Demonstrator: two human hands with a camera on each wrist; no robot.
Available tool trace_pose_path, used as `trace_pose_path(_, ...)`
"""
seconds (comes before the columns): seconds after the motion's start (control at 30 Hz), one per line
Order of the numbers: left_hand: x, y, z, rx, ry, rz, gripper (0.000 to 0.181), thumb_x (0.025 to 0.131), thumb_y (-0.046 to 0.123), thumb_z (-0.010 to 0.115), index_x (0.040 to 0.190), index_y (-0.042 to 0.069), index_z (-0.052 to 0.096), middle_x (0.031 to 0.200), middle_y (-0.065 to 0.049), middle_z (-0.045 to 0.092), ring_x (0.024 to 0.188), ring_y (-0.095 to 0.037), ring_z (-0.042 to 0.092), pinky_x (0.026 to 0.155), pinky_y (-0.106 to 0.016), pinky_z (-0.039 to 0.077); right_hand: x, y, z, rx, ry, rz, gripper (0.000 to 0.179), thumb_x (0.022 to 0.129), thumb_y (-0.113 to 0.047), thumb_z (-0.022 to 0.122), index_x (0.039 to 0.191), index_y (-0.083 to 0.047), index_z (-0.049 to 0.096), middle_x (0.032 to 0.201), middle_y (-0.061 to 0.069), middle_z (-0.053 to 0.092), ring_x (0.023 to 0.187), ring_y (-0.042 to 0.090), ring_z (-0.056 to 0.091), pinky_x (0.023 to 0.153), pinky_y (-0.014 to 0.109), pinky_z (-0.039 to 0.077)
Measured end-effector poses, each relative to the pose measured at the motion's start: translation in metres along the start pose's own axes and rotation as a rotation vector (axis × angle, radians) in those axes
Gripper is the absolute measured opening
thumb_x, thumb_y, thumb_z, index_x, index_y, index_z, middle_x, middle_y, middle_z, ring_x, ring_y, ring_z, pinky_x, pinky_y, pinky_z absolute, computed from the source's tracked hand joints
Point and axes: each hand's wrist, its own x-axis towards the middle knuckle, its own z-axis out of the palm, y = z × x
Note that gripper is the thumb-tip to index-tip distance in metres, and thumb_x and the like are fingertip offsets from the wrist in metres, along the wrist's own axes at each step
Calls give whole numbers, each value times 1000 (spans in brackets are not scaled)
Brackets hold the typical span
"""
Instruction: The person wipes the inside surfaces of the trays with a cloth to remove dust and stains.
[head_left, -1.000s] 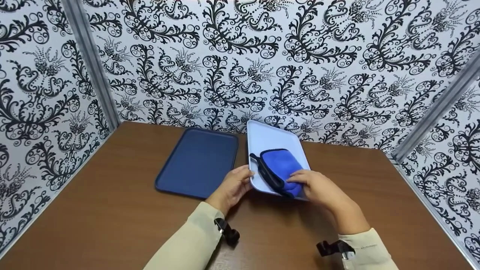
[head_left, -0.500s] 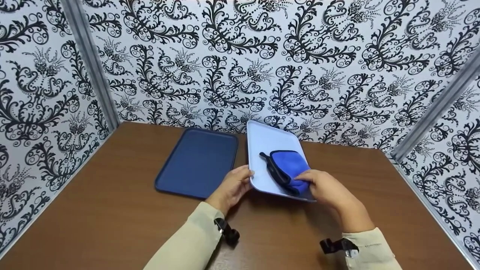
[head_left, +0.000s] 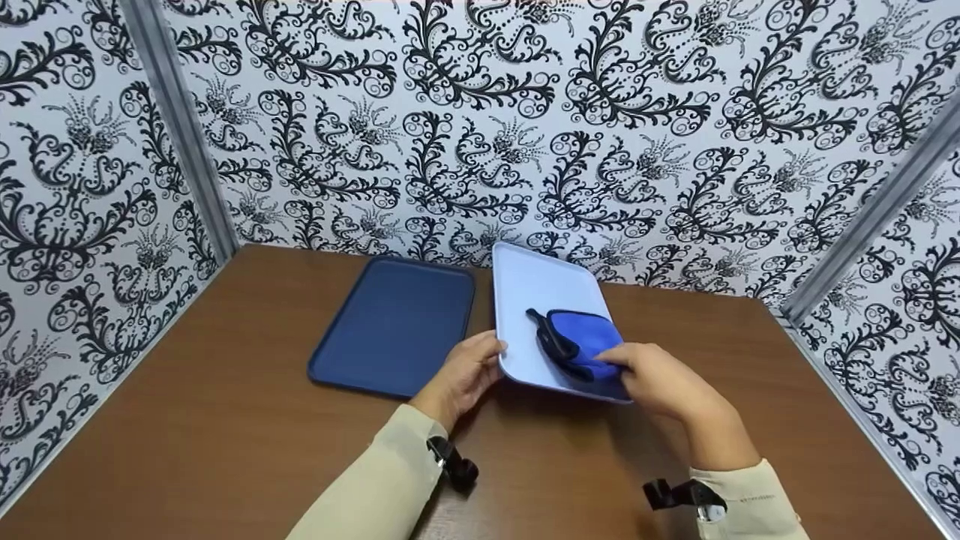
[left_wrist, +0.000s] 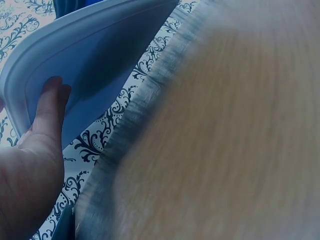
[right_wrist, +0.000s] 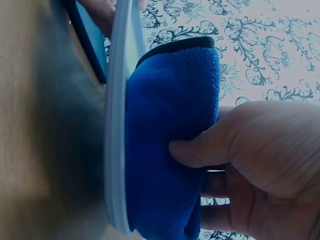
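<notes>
The light-blue tray (head_left: pixel 536 281) is held tilted by the left hand (head_left: pixel 466 371), the blue cloth (head_left: pixel 585 334) pinched on its near right by the right hand (head_left: pixel 654 379); wiping seemingly in hand, steady support needed next.

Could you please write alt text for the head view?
A person's left hand holds a tilted pale-blue rectangular tray; the right hand pinches a blue black-edged cloth against it. A navy rectangular tray lies on the brown table.
</notes>
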Motion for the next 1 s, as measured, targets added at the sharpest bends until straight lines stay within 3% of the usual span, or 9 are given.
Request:
trace_pose_path(0.23, -1, -1, -2, 8, 6, 0, 53, 92, 1, 50, 143, -14, 49, 102, -2, 73, 92, -9, 68, 83, -23, 59, -3, -8, -8, 11, 50, -40, 43, 90, 9, 54, 120, -11, 77, 110, 6, 77, 102, 24, 70, 96, 50, 58)
trace_pose_path(0.4, -2, -2, -1, 1, 2, -8, 53, 93, 1, 50, 144, -14, 47, 100, -2, 72, 90, -9, 69, 82, -23, 59, -7, -7, -14, 31, 158, -74, 43, 89, 12, 56, 118, -12, 78, 107, 2, 76, 99, 20, 69, 93, 47, 59)
trace_pose_path(0.57, -1, -2, 1, -14, 10, -10, 52, 93, 1, 50, 142, -14, 47, 94, 0, 70, 85, -7, 67, 79, -21, 59, -13, 0, -20, 26, 302, -100, 45, 86, 15, 63, 120, -11, 77, 113, 5, 77, 105, 28, 72, 95, 51, 58)
trace_pose_path(0.77, -1, -3, 3, -5, 16, -19, 51, 92, 1, 51, 140, -15, 49, 94, 0, 71, 86, -7, 67, 79, -21, 58, -24, 10, -28, 21, 431, -50, 52, 85, 17, 65, 123, -16, 76, 115, 4, 77, 109, 28, 72, 97, 50, 56)
trace_pose_path(0.93, -1, -4, 5, 8, 5, -14, 52, 91, 2, 51, 140, -15, 49, 96, -1, 71, 89, -9, 67, 79, -22, 57, -31, 14, -37, 9, 480, -14, 51, 84, 16, 67, 124, -14, 75, 118, 8, 76, 111, 34, 71, 99, 54, 53)
trace_pose_path(1.0, 0, -3, 7, 14, 10, -15, 52, 90, 2, 51, 139, -15, 50, 96, -1, 70, 88, -9, 67, 78, -22, 58, -33, 15, -41, 5, 495, -8, 50, 84, 15, 68, 125, -14, 75, 120, 9, 76, 113, 36, 71, 100, 49, 53)
